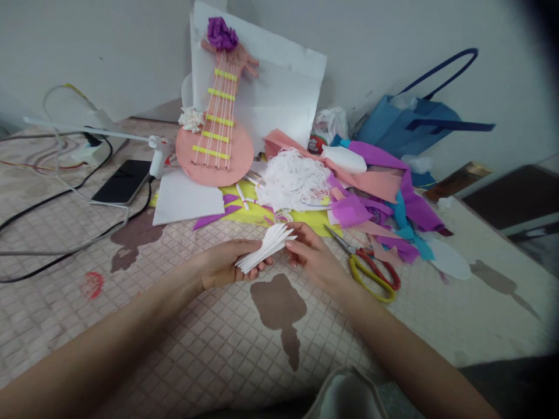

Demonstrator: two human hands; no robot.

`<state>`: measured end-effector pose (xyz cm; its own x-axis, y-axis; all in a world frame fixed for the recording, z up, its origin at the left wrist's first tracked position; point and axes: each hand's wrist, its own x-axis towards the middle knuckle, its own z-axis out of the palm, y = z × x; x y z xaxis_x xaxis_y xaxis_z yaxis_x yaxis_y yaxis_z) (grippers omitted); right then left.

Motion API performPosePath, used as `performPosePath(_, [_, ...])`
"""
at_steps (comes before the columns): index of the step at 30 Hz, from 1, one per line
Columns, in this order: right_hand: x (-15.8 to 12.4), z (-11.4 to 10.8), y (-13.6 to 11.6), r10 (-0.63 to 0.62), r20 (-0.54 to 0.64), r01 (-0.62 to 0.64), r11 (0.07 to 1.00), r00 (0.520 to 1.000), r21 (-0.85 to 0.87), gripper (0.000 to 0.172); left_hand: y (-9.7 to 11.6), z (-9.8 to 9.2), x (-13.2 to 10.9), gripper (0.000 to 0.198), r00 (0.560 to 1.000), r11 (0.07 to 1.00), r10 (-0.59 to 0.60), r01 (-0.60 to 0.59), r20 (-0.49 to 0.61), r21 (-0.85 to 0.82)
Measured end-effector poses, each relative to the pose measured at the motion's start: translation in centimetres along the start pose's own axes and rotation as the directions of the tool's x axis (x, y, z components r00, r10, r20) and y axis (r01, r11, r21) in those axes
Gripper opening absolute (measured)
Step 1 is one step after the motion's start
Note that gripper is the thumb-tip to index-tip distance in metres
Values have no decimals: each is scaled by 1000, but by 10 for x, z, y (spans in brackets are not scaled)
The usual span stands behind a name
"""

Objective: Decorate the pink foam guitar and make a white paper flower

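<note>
A bundle of folded white paper strips [264, 250], its ends cut into narrow points, is held above the table. My left hand [229, 260] is closed around its lower left side, thumb on top. At the upper right end, the fingers of my right hand [308, 247] pinch the pointed tips. Scissors [371, 267] with red and yellow handles lie just right of my right hand. Behind the hands stands a paper guitar [215, 152] with a pink round body, yellow bars, white strings, a purple paper flower [222, 34] and a white paper flower [191, 119].
A heap of white string [297, 177] and purple, pink and blue paper scraps [384, 203] covers the back right. A blue bag [406, 125] leans on the wall. At left are a phone [122, 181], a glue gun [158, 154] and cables.
</note>
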<state>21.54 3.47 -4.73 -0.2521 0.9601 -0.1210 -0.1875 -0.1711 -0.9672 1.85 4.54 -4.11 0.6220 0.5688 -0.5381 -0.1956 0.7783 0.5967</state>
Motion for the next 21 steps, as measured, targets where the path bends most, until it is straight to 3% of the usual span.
performPosePath(6, [0, -1, 3, 15, 5, -15, 1000, 1000, 0, 38, 0, 0, -1, 25, 997, 994, 81, -81, 2, 70])
performPosePath(14, [-2, 0, 1, -95, -39, 84, 972, 995, -217, 26, -1, -2, -3, 26, 986, 964, 165, -164, 12, 209])
performPosePath(18, [-3, -4, -5, -259, 31, 248, 871, 965, -425, 33, -2, -5, -2, 30, 984, 941, 174, -180, 46, 288])
performPosePath(21, [-5, -8, -14, -334, 235, 407, 710, 913, -575, 47, -3, -4, -2, 32, 982, 918, 162, -185, 96, 350])
